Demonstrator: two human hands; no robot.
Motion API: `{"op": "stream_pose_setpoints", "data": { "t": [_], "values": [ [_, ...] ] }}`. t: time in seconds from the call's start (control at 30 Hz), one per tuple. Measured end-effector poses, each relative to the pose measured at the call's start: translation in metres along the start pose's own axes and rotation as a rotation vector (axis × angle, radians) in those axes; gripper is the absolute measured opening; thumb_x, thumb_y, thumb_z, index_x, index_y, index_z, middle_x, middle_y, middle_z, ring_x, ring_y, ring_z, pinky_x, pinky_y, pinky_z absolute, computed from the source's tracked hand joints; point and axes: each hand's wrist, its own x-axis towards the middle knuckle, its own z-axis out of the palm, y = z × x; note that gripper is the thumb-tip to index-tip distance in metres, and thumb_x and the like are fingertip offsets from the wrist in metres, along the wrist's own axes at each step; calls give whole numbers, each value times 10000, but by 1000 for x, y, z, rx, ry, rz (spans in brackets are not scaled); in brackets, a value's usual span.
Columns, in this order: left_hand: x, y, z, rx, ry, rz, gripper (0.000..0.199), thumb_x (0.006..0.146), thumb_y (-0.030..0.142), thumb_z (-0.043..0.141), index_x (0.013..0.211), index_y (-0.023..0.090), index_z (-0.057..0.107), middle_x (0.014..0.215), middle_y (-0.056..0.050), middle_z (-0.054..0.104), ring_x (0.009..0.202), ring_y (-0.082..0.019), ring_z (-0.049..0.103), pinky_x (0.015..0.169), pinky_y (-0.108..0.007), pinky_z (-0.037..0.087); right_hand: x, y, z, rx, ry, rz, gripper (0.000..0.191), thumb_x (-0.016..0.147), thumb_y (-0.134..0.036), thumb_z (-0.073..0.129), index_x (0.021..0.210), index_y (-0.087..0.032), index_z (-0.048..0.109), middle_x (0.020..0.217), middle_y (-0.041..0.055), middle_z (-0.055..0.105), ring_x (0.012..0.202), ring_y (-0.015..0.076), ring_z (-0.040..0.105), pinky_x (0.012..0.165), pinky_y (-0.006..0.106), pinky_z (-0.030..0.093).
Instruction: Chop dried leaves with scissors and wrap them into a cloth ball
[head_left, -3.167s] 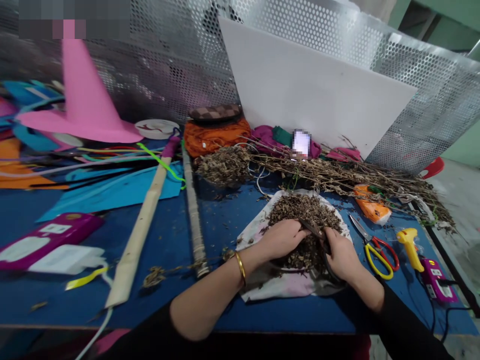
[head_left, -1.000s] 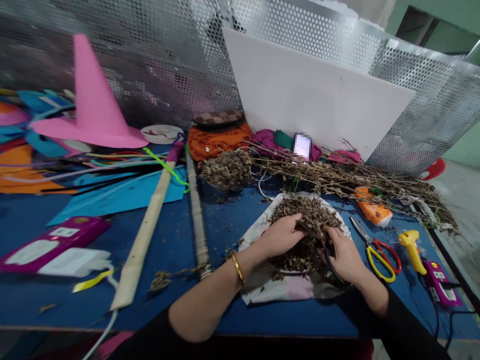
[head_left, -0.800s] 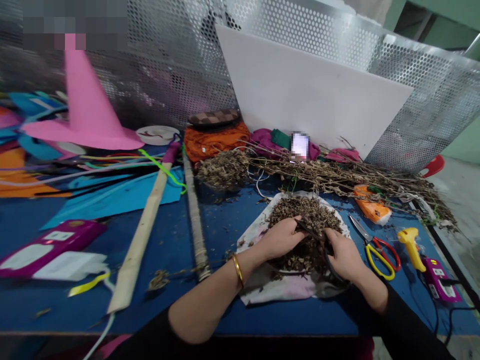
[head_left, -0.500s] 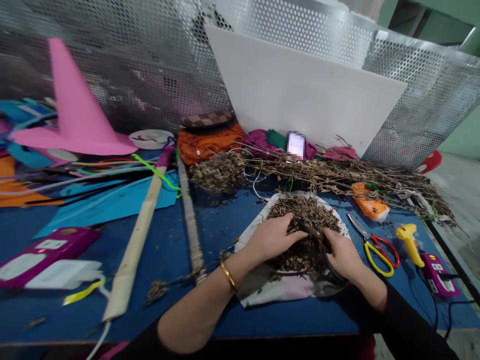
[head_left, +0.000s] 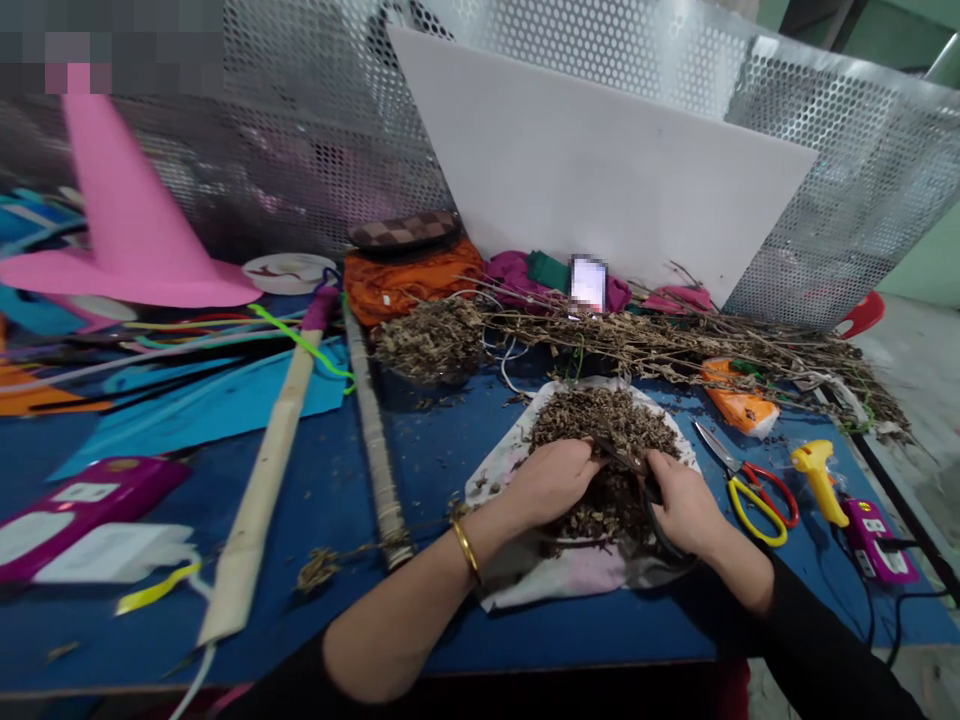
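A heap of crumbled dried plant bits (head_left: pixel 600 408) lies on a whitish cloth (head_left: pixel 517 585) in front of me. My right hand (head_left: pixel 686 500) grips dark-handled scissors (head_left: pixel 622 457) over the heap, their blades pointing left. At the blades' far end is my left hand (head_left: pixel 559 480), a gold bangle (head_left: pixel 465 552) on its wrist. Its fingers are closed together over the heap; whatever they pinch is hidden. Red-and-yellow-handled scissors (head_left: pixel 757 497) rest on the blue table to the right.
Dried stalks (head_left: pixel 675 345) stretch across the back, before a white board (head_left: pixel 600 170). A yellow glue gun (head_left: pixel 821 482) and purple device (head_left: pixel 877 540) sit at right. Leftward are a wooden stick (head_left: pixel 262 480), a wrapped rod (head_left: pixel 375 440), and a pink cone hat (head_left: pixel 127 220).
My left hand's fingers have drawn together near the scissor blades, where the thumb was stretched out before. My right hand stays about where it was. The view has shifted slightly.
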Motion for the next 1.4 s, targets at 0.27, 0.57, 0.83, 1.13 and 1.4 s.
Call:
{"op": "stream_pose_setpoints", "data": {
  "t": [0.27, 0.57, 0.83, 1.13, 1.4],
  "values": [
    [3, -7, 3, 16, 6, -45, 363, 912, 316, 333, 842, 144, 646, 916, -140, 699, 879, -248, 647, 783, -322, 446, 1, 1, 5, -10, -2, 8, 287, 794, -197, 483, 1080, -179, 483, 984, 85, 621, 839, 195, 573, 680, 260, 354],
    [3, -3, 6, -19, -8, 31, 396, 921, 313, 325, 876, 149, 683, 966, -144, 712, 911, -244, 654, 783, -309, 445, 1, -1, 3, -83, 6, 8, 405, 773, -202, 493, 1172, -163, 434, 1073, 103, 568, 903, 213, 564, 733, 286, 391],
    [7, -9, 7, 10, -12, -34, 393, 918, 336, 316, 856, 140, 651, 945, -154, 701, 886, -256, 652, 753, -322, 452, 3, 2, 8, -101, -14, 18, 357, 765, -173, 477, 1122, -167, 456, 1036, 103, 604, 878, 208, 583, 704, 276, 380],
    [8, -7, 9, 42, -18, -16, 438, 932, 390, 305, 848, 141, 656, 943, -154, 704, 899, -263, 657, 752, -330, 456, 3, -2, 3, -153, -7, 48, 376, 819, -233, 474, 1186, -172, 424, 1109, 103, 578, 892, 202, 589, 716, 276, 390],
    [10, -12, 16, 65, -9, -2, 417, 932, 404, 325, 862, 154, 652, 947, -138, 705, 911, -261, 656, 770, -329, 458, 5, 1, 4, -139, -55, 48, 278, 834, -213, 457, 1110, -181, 470, 1051, 93, 617, 892, 195, 598, 710, 259, 376]
  ]
}}
